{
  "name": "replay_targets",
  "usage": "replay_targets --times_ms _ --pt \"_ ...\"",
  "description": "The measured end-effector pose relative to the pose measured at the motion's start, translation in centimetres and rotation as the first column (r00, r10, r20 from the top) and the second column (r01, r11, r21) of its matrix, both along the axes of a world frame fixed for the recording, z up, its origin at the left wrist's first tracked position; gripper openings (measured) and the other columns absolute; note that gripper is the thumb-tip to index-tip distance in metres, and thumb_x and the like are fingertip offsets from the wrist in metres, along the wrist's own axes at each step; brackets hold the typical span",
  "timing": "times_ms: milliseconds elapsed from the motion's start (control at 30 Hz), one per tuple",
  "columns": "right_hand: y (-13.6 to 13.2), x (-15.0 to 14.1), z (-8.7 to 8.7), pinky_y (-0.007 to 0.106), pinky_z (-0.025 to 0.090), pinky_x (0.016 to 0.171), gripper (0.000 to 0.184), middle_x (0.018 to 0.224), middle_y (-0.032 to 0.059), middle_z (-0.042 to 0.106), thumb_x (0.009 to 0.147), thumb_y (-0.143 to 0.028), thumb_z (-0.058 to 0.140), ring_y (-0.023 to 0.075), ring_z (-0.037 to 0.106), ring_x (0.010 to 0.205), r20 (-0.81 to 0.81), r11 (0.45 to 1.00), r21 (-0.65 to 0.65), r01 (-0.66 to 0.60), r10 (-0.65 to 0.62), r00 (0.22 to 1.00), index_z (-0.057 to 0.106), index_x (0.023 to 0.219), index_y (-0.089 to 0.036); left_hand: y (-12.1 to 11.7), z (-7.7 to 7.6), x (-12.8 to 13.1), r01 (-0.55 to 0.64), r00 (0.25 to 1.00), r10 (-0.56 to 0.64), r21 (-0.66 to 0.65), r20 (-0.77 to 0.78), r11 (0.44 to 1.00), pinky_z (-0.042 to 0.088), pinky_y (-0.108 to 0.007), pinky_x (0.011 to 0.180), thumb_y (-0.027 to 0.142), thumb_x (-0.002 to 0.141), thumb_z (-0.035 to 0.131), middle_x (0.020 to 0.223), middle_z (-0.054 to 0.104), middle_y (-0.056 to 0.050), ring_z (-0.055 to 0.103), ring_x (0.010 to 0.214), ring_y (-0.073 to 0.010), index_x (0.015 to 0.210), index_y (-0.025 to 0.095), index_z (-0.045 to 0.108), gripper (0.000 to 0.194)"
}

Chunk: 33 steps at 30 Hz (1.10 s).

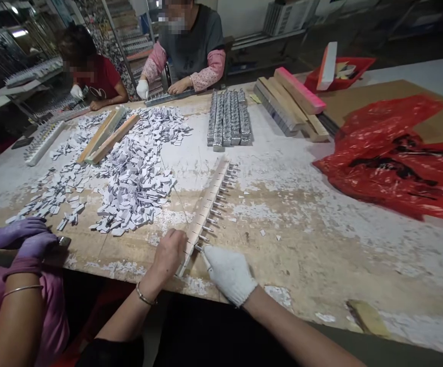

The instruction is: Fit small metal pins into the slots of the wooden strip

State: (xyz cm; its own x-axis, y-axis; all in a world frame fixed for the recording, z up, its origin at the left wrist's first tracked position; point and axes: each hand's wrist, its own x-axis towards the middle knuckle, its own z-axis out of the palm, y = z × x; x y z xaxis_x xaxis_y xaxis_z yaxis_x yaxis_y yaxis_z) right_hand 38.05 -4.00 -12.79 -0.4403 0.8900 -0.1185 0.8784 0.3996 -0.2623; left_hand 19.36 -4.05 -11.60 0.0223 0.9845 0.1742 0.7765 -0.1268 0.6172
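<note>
A long pale strip (208, 201) with dark cross lines lies on the worn table, slanting away from me. A row of small metal pins (216, 204) sticks out along its right edge. My bare left hand (171, 253) is closed around the strip's near end, fingers curled over its left side. On the other side, my right hand (229, 271), in a white knitted glove, is closed beside the nearest pins. Whatever its fingers pinch is too small and hidden to name. Left of the strip spreads a big heap of small white chips (129, 188).
Wooden bars (110, 137) rest on the chips. Bundled silvery strips (229, 120) and stacked bars (290, 104) stand farther back. A red plastic bag (397, 163) covers the right. A co-worker's purple-gloved hands (33, 242) are at my left; two people work across the table (320, 244).
</note>
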Motion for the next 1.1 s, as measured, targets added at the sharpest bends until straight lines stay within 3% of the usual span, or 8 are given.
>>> replay_targets --times_ms 100,267,567,700,800,867,967,1100 --pt "-0.4 -0.6 -0.9 0.029 0.04 0.056 0.019 0.075 0.0091 0.071 0.088 -0.008 0.05 0.0246 0.07 0.069 0.018 0.997 0.068 -0.025 0.024 1.0 0.066 0.086 -0.018 0.6 -0.6 0.0 0.073 0.997 -0.074 -0.017 -0.022 0.997 0.043 -0.029 0.069 0.026 0.1 0.038 0.08 0.059 -0.005 0.055 0.075 -0.0183 0.083 0.019 0.059 0.027" --pt "-0.6 -1.0 -1.4 0.03 0.038 0.054 0.019 0.07 0.0094 0.068 0.087 -0.009 0.049 0.0252 0.068 0.065 0.024 0.99 0.127 -0.062 0.06 0.998 0.065 0.085 -0.018 0.4 -0.9 0.0 0.071 0.997 -0.072 -0.038 -0.023 0.997 0.043 -0.029 0.069 0.026 0.101 0.037 0.082 0.058 -0.005 0.055 0.077 -0.0179 0.087 0.02 0.058 0.027" --pt "1.3 -1.9 0.0 0.026 0.039 0.055 0.016 0.075 0.0084 0.072 0.086 -0.009 0.054 0.023 0.071 0.071 0.08 0.992 -0.031 -0.118 0.12 0.989 0.065 0.088 -0.019 0.5 -1.2 0.0 0.125 0.992 -0.126 -0.053 -0.013 0.991 0.043 -0.029 0.067 0.026 0.101 0.037 0.082 0.057 -0.005 0.054 0.073 -0.0173 0.087 0.019 0.059 0.027" --pt "1.9 -0.9 0.1 0.027 0.044 0.059 0.022 0.086 0.0067 0.075 0.096 -0.02 0.048 0.0225 0.071 0.075 -0.046 1.0 0.003 -0.015 0.015 0.999 0.067 0.108 -0.023 1.7 -0.2 -1.3 0.116 0.993 -0.116 -0.027 -0.015 0.993 0.044 -0.029 0.066 0.027 0.1 0.042 0.087 0.061 -0.007 0.056 0.075 -0.0175 0.098 0.018 0.064 0.024" --pt "1.8 0.5 -0.4 0.028 0.048 0.064 0.034 0.098 0.0067 0.076 0.099 -0.031 0.045 0.0219 0.072 0.081 -0.2 0.996 -0.002 0.093 -0.091 0.976 0.058 0.129 -0.024 4.1 0.9 -3.7 -0.093 0.966 0.111 0.087 -0.234 0.992 0.045 -0.032 0.069 0.021 0.099 0.042 0.094 0.062 -0.009 0.056 0.082 -0.0203 0.102 0.018 0.065 0.024" --pt "1.5 1.2 -0.9 0.029 0.05 0.069 0.035 0.105 0.0077 0.075 0.098 -0.031 0.045 0.0222 0.072 0.087 -0.246 0.995 -0.013 0.101 -0.101 0.964 0.057 0.13 -0.022 6.0 1.3 -5.4 -0.18 0.858 0.227 0.145 -0.46 0.973 0.044 -0.036 0.074 0.013 0.095 0.043 0.095 0.06 -0.011 0.054 0.09 -0.0246 0.096 0.018 0.067 0.024" --pt "0.9 1.6 -1.8 0.03 0.052 0.077 0.036 0.112 0.0089 0.072 0.097 -0.028 0.046 0.0234 0.07 0.097 -0.25 0.998 0.023 0.06 -0.053 0.967 0.057 0.13 -0.021 8.4 1.3 -7.1 -0.149 0.739 0.2 0.133 -0.644 0.98 0.04 -0.042 0.081 0.007 0.088 0.048 0.094 0.059 -0.012 0.05 0.096 -0.0299 0.082 0.019 0.066 0.022" --pt "0.8 1.5 -2.3 0.033 0.053 0.08 0.036 0.112 0.0098 0.071 0.097 -0.028 0.047 0.0252 0.068 0.101 -0.273 0.998 -0.009 0.066 -0.066 0.96 0.058 0.13 -0.019 8.9 1.6 -7.2 -0.108 0.768 0.189 0.166 -0.612 0.98 0.039 -0.044 0.086 0.007 0.087 0.048 0.1 0.059 -0.013 0.05 0.102 -0.0305 0.08 0.019 0.063 0.021"
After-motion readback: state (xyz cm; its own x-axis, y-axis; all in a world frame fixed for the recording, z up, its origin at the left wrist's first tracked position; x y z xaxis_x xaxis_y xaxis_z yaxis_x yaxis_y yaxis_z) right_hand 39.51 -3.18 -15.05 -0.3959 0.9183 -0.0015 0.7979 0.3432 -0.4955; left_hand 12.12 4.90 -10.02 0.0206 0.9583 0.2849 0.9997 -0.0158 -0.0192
